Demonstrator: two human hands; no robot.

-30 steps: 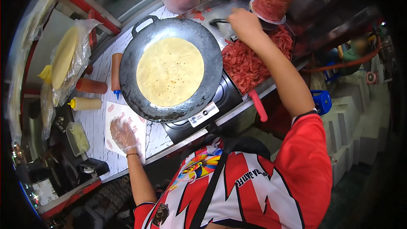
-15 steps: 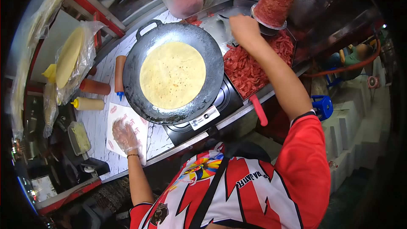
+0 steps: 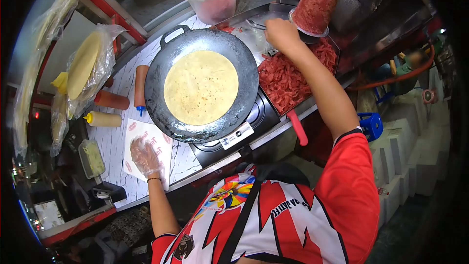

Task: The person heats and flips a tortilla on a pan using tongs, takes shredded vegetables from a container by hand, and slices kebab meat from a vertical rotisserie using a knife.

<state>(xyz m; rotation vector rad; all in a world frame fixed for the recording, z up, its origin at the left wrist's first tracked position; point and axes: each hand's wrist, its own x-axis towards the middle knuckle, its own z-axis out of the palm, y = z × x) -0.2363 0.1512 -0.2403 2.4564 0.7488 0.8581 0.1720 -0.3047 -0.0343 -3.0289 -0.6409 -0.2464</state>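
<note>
Paper (image 3: 164,150) lies under one hand (image 3: 145,156), one flatbread (image 3: 201,88) on one pan (image 3: 248,71).

It looks like a small food stall: a flatbread (image 3: 200,88) heats in a pan (image 3: 154,85) at the counter (image 3: 183,159)'s front edge, a meat cone (image 3: 316,7) stands at the far right corner, and sauce bottles (image 3: 111,101) and printed paper (image 3: 164,143) lie near the left edge.
</note>
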